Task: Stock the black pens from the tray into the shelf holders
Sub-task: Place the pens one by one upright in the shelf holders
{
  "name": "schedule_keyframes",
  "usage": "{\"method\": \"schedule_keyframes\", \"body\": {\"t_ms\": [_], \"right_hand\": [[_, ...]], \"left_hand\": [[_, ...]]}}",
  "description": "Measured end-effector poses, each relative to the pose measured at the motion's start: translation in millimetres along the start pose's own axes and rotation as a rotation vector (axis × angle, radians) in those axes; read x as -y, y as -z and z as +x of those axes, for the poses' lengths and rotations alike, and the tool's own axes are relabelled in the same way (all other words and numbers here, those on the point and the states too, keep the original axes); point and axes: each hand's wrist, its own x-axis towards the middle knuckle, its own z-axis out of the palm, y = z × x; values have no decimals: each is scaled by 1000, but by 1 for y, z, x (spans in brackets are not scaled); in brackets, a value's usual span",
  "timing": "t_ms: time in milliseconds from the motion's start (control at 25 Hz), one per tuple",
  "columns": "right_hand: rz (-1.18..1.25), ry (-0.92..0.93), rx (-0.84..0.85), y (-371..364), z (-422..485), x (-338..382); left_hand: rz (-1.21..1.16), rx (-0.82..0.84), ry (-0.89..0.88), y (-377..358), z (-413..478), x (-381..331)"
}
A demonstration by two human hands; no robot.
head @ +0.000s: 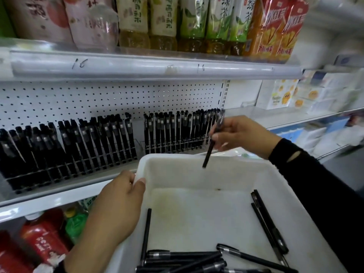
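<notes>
Right hand (242, 134): grip clamped on one black pen (207, 156), pinched between thumb and fingertips about mid-barrel. The pen's long axis is steep and leans a little. Its lower tip hangs over the far wall of the tray (187, 174), and its upper end is up by the right end of the shelf holders (177, 133).

Left hand (120, 205): grip curled over the tray's left rim, thumb inside, steadying it.

Key relation: the holders lie just beyond and left of the right-hand grip, well apart from the left hand. The pens standing in them run nearly parallel to the held pen, so I judge that little re-tilting is needed.

A gap (140, 144) between the two blocks of pens looks like free slots (blurred, so not certain).

Loose pens (187, 259) lie flat at the tray's near end, and more lie along its right side.
</notes>
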Motion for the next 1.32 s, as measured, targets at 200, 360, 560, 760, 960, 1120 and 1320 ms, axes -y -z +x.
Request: {"method": "schedule_keyframes", "body": {"t_ms": [200,360,560,760,960,1120,1320], "right_hand": [[-89,-39,-513,17,63,-28],[-442,-37,-580,6,95,-44],[-641,-98,-517,-10,106,-54],[-726,-177,-447,-15,116,-69],[-791,-272,-353,-16,129,-68],[-756,-308,-370,-21,123,-74],[-748,-192,-436,-20,79,-45]], "left_hand": [[-29,3,8,-2,1,0],[-39,9,25,-2,2,0],[-38,15,31,-1,2,0],[-27,24,31,-2,2,-1],[-32,37,43,-2,1,-3],[-29,28,30,-1,1,-2],[-28,21,23,-2,3,2]]}}
